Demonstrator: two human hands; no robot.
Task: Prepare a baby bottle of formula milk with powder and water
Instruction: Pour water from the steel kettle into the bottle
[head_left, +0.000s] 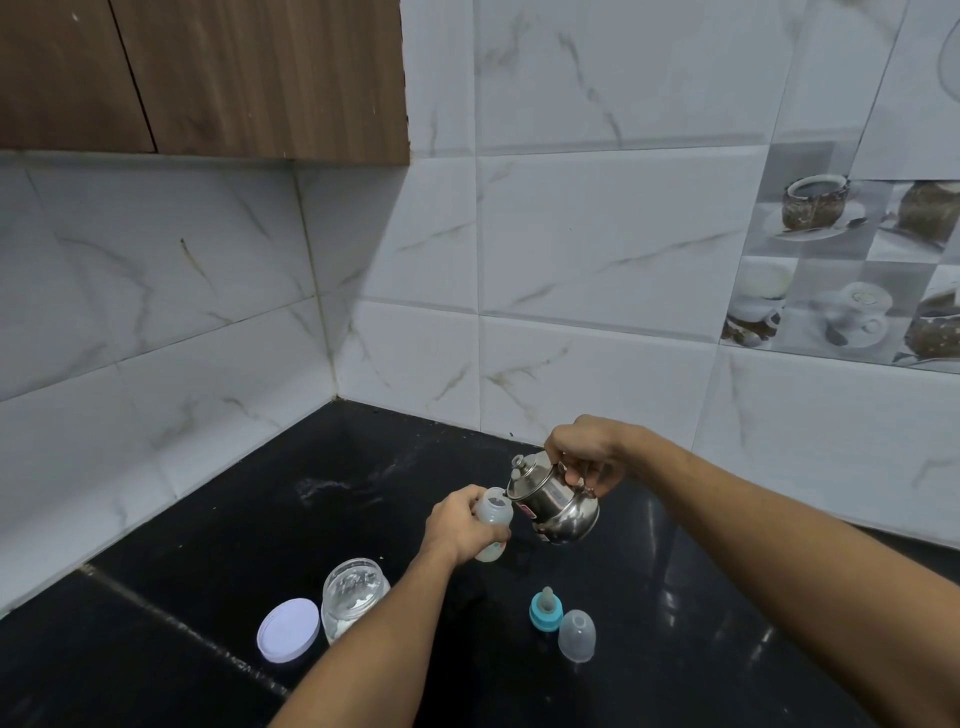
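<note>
While the left hand (457, 525) wraps its fingers round the baby bottle (494, 519) and holds it with its open mouth up, the right hand (587, 454) grips the handle of a small steel kettle (558, 506) and tips it so the spout sits right at the bottle's rim. I take this to be the water step. I cannot make out a stream, and the bottle's wall is too cloudy to say how full it is or whether powder already lies at the bottom. The bottle is near the middle of the black table (208, 545), leaning a little toward the kettle. I cannot tell whether its base rests on the table or is lifted just clear.

Nearer the person stands the powder jar (355, 597), open, with some white powder low inside. Its white lid (288, 630) lies flat just beside it on the left. That suggests the scooping is either done or next in line. To the right of the left forearm the teal ring with its teat (546, 610) stands upright, and the clear dome cap (576, 635) sits just beside it.

What is left, by my reckoning: finish the pour, set the kettle down, add powder if none is in, screw the teat ring on, shake, and cap.
</note>
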